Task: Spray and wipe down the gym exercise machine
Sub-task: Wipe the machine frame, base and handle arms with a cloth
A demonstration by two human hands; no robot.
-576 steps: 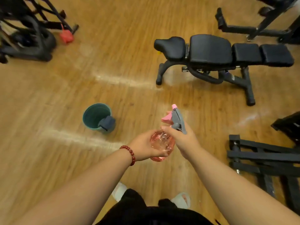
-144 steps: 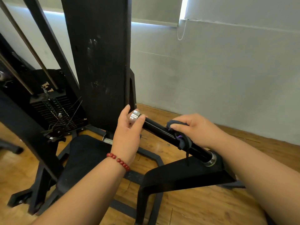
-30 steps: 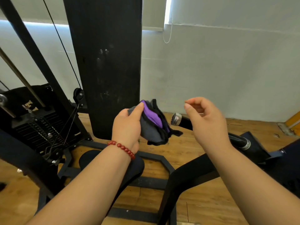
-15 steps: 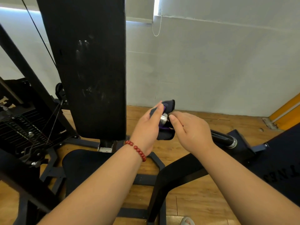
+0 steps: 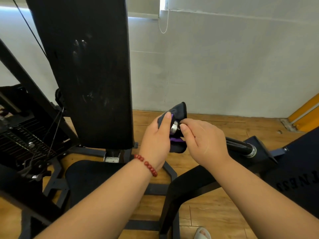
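Clutching a dark cloth against the handle, the left hand meets the right hand gripping that handle.

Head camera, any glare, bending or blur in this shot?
Head view: daylight blows out the window strip at the top; sheen streaks the black pad; the wide lens stretches both forearms toward the bottom corners; left hand, right hand, cloth and handle look sharp, with no motion blur.

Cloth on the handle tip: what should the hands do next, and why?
Probably twist the cloth around the silver end cap. The left hand holds it wrapped over that tip, and the right hand grips the black handle, which looks like steadying it.
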